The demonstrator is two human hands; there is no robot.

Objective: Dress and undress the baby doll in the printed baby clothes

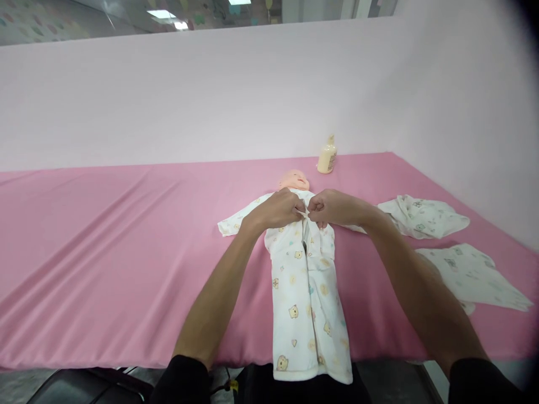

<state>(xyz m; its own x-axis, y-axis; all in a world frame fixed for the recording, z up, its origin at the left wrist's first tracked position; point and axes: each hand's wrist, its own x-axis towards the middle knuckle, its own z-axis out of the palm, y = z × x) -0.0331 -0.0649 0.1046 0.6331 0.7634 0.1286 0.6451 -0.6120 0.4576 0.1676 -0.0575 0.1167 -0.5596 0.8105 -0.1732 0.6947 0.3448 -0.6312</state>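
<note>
"How's the white garment [292, 280] lying?"
"Lengthwise, reaching well below the left hand [287, 207] and right hand [327, 206], which pinch its front — bears and hearts printed over it, a gap showing just beneath the fingers, one sleeve [241, 219] spread out beyond the left."
"And the doll [295, 179]?"
"Inside — pinkish head just past both hands."

Legible text: none. Item 1: cream pump bottle [325, 157], standing on the pink cover [105, 252]; its side is carrying a block of dark print [331, 163], running too small and blurred for any word or number. Item 2: farther white cloth [425, 217] and nearer white cloth [475, 278], lying at right; dark patches are showing on each, blurring too much for telling lettering from pictures. Item 3: yellow patch [233, 385], showing on a dark cable [219, 389] below the cover's edge, appearing too small for reading
</note>
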